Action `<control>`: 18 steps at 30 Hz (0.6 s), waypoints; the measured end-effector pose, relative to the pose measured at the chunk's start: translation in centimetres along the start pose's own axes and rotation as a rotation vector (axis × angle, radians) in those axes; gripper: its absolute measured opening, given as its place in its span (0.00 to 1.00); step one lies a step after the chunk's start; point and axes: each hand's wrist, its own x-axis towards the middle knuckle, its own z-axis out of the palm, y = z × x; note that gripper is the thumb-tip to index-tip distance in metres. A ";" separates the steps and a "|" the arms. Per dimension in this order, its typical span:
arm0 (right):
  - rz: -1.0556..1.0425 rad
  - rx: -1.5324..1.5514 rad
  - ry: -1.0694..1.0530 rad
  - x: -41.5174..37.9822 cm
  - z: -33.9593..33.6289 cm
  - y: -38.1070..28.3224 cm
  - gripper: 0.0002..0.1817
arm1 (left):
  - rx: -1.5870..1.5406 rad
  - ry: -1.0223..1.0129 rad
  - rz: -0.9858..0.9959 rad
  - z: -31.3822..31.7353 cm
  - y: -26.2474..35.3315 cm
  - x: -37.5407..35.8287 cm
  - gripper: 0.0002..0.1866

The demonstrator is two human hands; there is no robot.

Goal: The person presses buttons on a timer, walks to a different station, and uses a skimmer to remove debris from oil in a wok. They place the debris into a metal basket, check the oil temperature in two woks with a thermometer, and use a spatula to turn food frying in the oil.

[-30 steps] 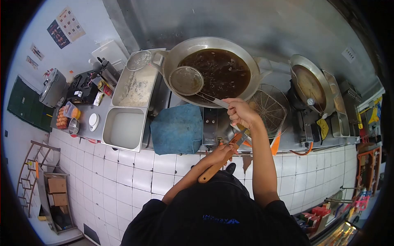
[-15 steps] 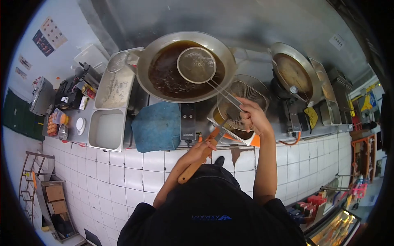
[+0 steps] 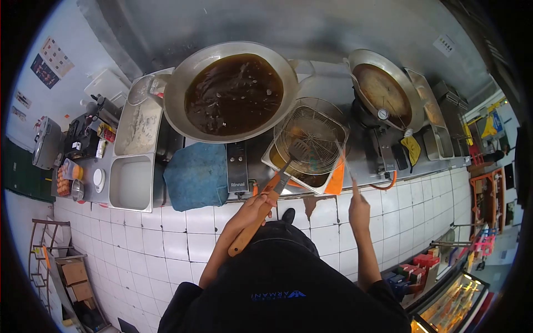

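Both gripping | left hand (image 3: pixel 255 211): wooden-handled spatula (image 3: pixel 282 180) | right hand (image 3: pixel 360 211): thin blurred handle (image 3: pixel 355 187)

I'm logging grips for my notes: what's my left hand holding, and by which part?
Left hand: a slotted spatula, held by its wooden handle, toward the metal end.

head view | from wearer's head | faces forward and down | counter (image 3: pixel 361 165) near

A long spatula (image 3: pixel 283 177) with a dark slotted metal head and brown wooden handle slants across the front edge of the steel counter (image 3: pixel 362 155), head inward, handle end outside. Rightward, a slim, blurred utensil (image 3: pixel 354 186) tilts across that edge, its head indistinct.
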 end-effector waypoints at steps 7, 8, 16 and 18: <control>0.040 -0.061 0.041 -1.3 0.9 -1.0 0.37 | 0.044 0.015 -0.012 1.1 0.2 0.1 0.22; -0.011 0.002 0.074 -1.3 0.8 -0.8 0.37 | 0.047 0.012 -0.013 1.2 0.2 0.1 0.22; -0.028 0.108 0.140 -1.2 1.8 -0.6 0.35 | 0.004 0.009 -0.023 1.1 -0.2 0.4 0.21; 0.038 0.175 0.181 -1.5 2.4 -1.2 0.33 | 0.015 -0.008 -0.035 0.6 -0.6 0.7 0.22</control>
